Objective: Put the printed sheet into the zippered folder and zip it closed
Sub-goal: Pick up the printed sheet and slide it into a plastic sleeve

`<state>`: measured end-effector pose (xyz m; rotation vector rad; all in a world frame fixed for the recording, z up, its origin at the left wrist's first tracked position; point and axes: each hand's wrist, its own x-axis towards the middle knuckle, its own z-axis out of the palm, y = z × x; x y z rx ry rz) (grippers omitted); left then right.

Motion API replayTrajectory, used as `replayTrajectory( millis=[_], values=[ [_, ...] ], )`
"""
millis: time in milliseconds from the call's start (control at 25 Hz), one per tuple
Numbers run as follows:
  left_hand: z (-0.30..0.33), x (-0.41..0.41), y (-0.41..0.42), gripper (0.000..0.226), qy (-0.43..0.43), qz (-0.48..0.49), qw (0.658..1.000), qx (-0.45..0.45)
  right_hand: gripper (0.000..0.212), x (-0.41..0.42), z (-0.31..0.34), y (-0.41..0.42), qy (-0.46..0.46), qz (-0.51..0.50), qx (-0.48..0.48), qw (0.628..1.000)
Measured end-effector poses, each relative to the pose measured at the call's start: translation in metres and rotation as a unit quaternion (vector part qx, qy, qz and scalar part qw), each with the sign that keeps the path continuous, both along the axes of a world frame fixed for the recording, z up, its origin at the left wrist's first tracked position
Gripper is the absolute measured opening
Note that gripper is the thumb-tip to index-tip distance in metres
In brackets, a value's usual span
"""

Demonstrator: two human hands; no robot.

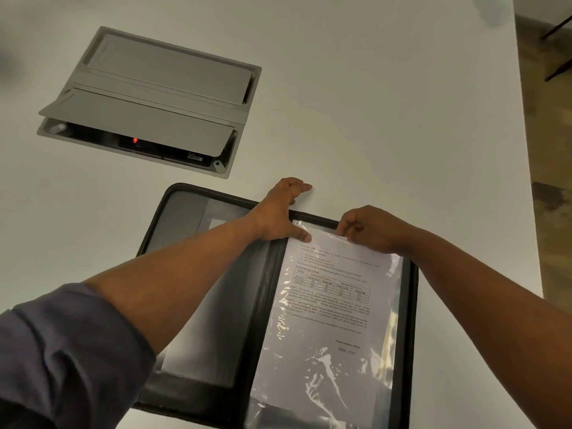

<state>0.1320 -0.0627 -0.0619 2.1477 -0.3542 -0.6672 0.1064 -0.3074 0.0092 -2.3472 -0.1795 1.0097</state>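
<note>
At the folder's far edge, the right hand (370,229) pinches the top of the sleeve (325,351), a clear plastic pocket, its fingers curled tight on the rim just above the sheet (328,308). Just beside it, the left hand (283,212) lies spread and flat over the folder's (198,230) spine at the same edge, fingers reaching past the rim onto the table (371,103), thumb pressed on the sleeve's top left corner. It grips nothing; it only presses down.

The sheet, white with printed text and a small chart, lies inside the sleeve on the folder's right half, almost fully in, its top edge by the right hand's fingertips. Glare and wrinkles cross the plastic.

The folder is black, lies open flat, and has a zipper track running round its border. Its left half shows grey pockets, partly hidden under the left forearm, which wears a pushed-up blue sleeve cuff (62,351).

Beyond the folder, set into the white table, is a grey hatch (154,100) with two flaps, the near one raised, a small red light glowing beneath. Brown floor (551,181) shows at far right.
</note>
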Motion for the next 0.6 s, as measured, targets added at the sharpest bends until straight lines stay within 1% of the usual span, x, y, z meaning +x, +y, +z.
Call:
replayTrajectory(
  millis=[80, 160, 240, 280, 360, 480, 600],
  values=[
    [0.001, 0.0, 0.0, 0.113, 0.002, -0.001, 1.0, -0.002, 0.023, -0.002, -0.001, 0.001, 0.014, 0.003, -0.004, 1.0],
    [0.001, 0.0, -0.001, 0.112, 0.002, -0.001, 1.0, -0.003, 0.019, -0.003, 0.0, 0.003, 0.034, -0.034, 0.0, 0.999],
    [0.002, 0.001, 0.0, 0.11, 0.002, -0.001, 1.0, -0.002, 0.029, -0.004, 0.001, 0.006, 0.041, -0.031, 0.006, 0.999],
    [0.002, 0.0, 0.0, 0.11, 0.002, 0.0, 1.0, -0.002, 0.029, -0.006, 0.001, 0.007, 0.031, -0.006, 0.003, 0.999],
    [0.002, 0.0, -0.001, 0.109, 0.003, 0.002, 1.0, -0.002, 0.016, -0.013, -0.001, 0.01, -0.006, 0.037, -0.023, 0.999],
    [0.003, 0.0, -0.001, 0.108, 0.004, 0.004, 1.0, -0.002, 0.021, -0.019, -0.006, 0.013, -0.058, 0.028, -0.035, 0.997],
    [0.004, 0.0, -0.001, 0.107, 0.005, 0.005, 1.0, -0.003, 0.013, -0.02, -0.006, 0.015, -0.069, 0.022, -0.033, 0.997]
  ],
)
